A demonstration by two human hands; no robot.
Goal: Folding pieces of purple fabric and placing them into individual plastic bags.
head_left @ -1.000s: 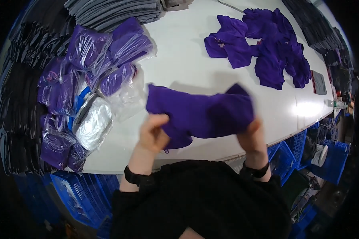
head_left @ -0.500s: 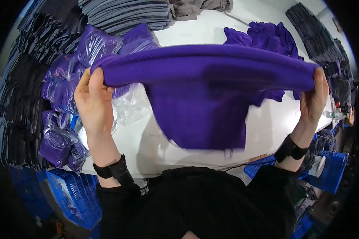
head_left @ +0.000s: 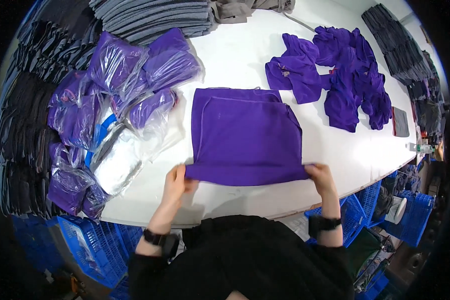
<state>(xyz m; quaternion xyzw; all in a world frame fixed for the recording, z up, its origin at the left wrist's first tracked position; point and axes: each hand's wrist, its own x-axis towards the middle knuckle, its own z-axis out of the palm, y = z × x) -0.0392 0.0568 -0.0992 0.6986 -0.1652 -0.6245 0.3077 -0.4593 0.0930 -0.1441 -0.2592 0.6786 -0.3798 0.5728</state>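
A purple garment [head_left: 247, 131] lies on the white table [head_left: 225, 202] in front of me, folded into a rough rectangle. Its near edge is turned over into a band and lifted slightly. At the left end of that band, my left hand [head_left: 173, 186] is closed on the fabric. My right hand [head_left: 323, 180] pinches the right end the same way. The band is drawn straight between them, and the far part of the cloth rests flat, with pale seam lines showing.
Plastic-bagged purple garments [head_left: 117, 62] are heaped on the left. Loose purple garments [head_left: 352, 75] lie crumpled at the far right. Dark folded stacks [head_left: 22, 125] line the left side, and grey ones [head_left: 155, 17] stand at the back. Blue baskets [head_left: 92, 250] sit below the table edge.
Both hands have come down toward me and closer together. The garment, earlier stretched wide in the air, now lies mostly on the table, still gripped at both ends.
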